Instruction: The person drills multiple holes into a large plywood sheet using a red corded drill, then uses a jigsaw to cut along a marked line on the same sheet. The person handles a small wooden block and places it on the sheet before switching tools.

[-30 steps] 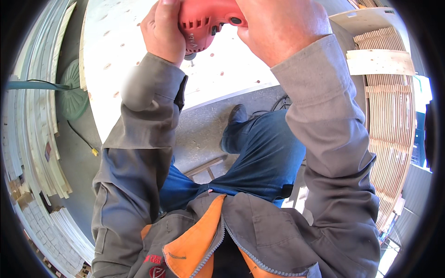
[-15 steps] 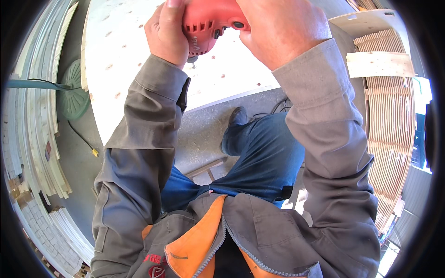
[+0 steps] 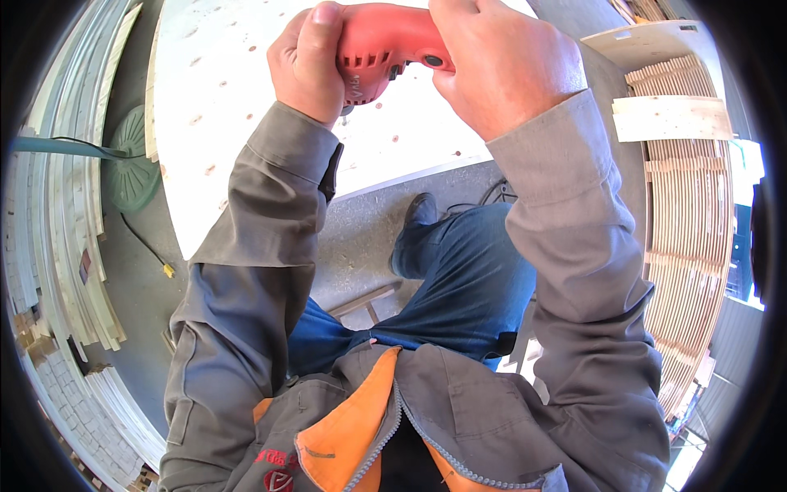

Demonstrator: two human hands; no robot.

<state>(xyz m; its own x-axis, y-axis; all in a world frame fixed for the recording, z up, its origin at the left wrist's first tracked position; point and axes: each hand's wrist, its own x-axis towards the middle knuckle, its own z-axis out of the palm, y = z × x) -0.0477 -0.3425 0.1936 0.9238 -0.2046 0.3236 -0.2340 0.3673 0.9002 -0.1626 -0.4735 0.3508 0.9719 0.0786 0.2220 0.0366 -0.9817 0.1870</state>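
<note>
A red power drill (image 3: 384, 39) with dark vents and a black button is held over a pale wooden board (image 3: 215, 98) at the top of the view. My left hand (image 3: 311, 64) is closed around the left end of its body, thumb on top. My right hand (image 3: 510, 70) wraps the right end, where the handle is. Just a little of the drill's nose shows below the body, beside my left wrist. Whether its tip touches the board cannot be made out. Small brownish spots dot the board.
Long timber strips (image 3: 70, 205) are stacked at the left, near a round green base (image 3: 131, 160) with a pole. A cable with a yellow plug (image 3: 169, 270) lies on the concrete floor. Slatted wooden stacks (image 3: 687, 213) stand at the right, with a loose plank (image 3: 672, 119) across them.
Both hands and the drill have shifted slightly right and toward me. Less of the drill's nose shows now. My grip looks the same.
</note>
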